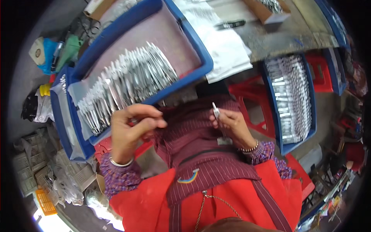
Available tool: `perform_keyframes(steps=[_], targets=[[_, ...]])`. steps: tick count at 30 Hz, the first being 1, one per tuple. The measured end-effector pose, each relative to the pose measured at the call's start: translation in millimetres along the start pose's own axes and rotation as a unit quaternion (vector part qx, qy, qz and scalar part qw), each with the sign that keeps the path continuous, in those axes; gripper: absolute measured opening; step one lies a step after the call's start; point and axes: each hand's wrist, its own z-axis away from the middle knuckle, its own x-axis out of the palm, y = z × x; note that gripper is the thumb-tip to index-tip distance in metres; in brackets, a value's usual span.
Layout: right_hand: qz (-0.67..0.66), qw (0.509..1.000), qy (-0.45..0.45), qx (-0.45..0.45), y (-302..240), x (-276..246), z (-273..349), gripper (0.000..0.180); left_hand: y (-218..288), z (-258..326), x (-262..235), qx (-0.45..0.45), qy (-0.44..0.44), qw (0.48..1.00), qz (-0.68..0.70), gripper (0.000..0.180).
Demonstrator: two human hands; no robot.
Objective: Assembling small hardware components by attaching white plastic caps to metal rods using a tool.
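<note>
Head view: two bare hands in front of a striped maroon apron (210, 135), well apart from each other.
Right hand (237, 129): fingers (225, 120) pinched narrow on a small white-tipped piece (215, 111), held over the lap, near the large tray's near right corner.
Left hand (131, 131): thumb and forefinger curved, a narrow gap between their tips (whether the curled fingers behind hold anything, I cannot tell), just by the tray's near edge.
Large blue tray (208, 63): slim silvery pieces (133, 77) ranked side by side along its near edge, closely packed.
Second blue tray (285, 149): away to the right, filled between its long edges with silvery pieces (291, 102).
Slip risk: that small pinch could likely drop the piece onto the apron if the fingertips roll.
Knock risk: a low sweep of the left hand or its bangle (121, 163) might catch the row and disarrange it.
</note>
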Motion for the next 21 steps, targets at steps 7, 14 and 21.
perform_keyframes(steps=[7, 14, 21], targets=[[0.037, 0.999, -0.006, -0.036, 8, -5, 15, 0.029, -86, -20, 74, -0.022, -0.125, 0.992, 0.021, 0.01], [0.071, 0.997, -0.021, -0.024, 11, 0, 21, 0.031, -121, -27, 93, 0.146, -0.082, 0.986, 0.003, 0.011], [0.1, 0.993, -0.031, -0.058, 19, 4, 19, 0.033, -130, -29, 93, 0.189, -0.052, 0.979, -0.049, 0.011]])
